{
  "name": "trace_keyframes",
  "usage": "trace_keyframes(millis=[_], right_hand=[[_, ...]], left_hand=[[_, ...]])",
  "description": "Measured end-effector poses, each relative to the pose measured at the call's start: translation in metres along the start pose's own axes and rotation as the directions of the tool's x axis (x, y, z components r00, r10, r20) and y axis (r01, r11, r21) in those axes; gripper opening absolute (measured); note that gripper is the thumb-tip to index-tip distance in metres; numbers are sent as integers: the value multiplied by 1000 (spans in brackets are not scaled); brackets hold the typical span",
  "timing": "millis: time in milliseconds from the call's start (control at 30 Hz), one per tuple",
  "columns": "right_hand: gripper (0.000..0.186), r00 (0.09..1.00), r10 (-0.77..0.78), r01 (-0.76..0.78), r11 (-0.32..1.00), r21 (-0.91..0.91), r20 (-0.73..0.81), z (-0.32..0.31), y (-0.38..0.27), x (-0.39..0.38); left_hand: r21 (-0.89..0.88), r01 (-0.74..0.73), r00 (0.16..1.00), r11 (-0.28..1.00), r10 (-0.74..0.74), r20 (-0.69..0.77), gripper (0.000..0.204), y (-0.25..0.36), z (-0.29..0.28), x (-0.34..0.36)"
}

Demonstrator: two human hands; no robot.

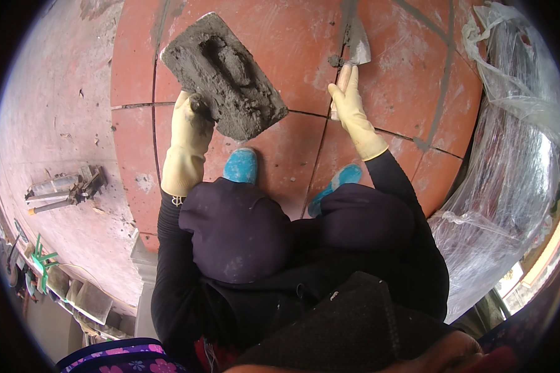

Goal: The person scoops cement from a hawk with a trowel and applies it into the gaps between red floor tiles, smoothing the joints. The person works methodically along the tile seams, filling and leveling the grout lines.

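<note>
My left hand (188,140), in a cream rubber glove, is closed at the near left edge of a rectangular mortar board (179,45). Thick grey mortar (236,81) covers most of the board, with a hollow and a lump in its middle. My right hand (354,115), gloved the same way, grips a small pointing trowel (360,45) by its handle, fingers stretched along it toward the blade. The blade rests at or just over a joint between red floor tiles (280,37), beside a small clump of mortar (335,61).
Grey mortar fills some joints (445,87) on the right; others look dark. Clear plastic sheeting (510,168) drapes along the right side. On the pale floor at left lie dirty tools (68,186). My blue shoes (241,165) stand on the tiles. Various items, including a green stand (42,258), sit lower left.
</note>
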State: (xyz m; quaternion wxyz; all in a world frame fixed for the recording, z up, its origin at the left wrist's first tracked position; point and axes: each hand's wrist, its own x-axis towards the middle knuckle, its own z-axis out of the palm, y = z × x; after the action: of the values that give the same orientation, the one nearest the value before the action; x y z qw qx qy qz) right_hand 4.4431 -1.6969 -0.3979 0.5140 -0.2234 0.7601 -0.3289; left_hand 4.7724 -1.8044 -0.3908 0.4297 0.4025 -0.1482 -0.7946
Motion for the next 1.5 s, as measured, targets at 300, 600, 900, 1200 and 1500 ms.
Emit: trace_keyframes(millis=[300, 600, 900, 1200, 1500], right_hand=[[87, 997, -66, 67, 997, 48, -26, 1, 13, 8], [89, 990, -138, 128, 944, -304, -12, -16, 46, -62], [88, 996, -93, 85, 930, -358, -6, -18, 72, -40], [88, 999, -42, 41, 978, 202, 4, -24, 22, -15], [85, 998, -32, 17, 974, 227, 63, -24, 16, -14]], left_hand=[[805, -533, 787, -262, 196, 585, 31, 17, -1, 0], [866, -493, 805, -86, 334, 491, 23, 21, 0, -4], [807, -543, 747, -231, 305, 590, 28, 14, 8, 3], [895, -414, 878, -164, 189, 441, 35, 23, 9, -9], [851, -499, 823, -165, 219, 525, 33, 19, 4, -6]])
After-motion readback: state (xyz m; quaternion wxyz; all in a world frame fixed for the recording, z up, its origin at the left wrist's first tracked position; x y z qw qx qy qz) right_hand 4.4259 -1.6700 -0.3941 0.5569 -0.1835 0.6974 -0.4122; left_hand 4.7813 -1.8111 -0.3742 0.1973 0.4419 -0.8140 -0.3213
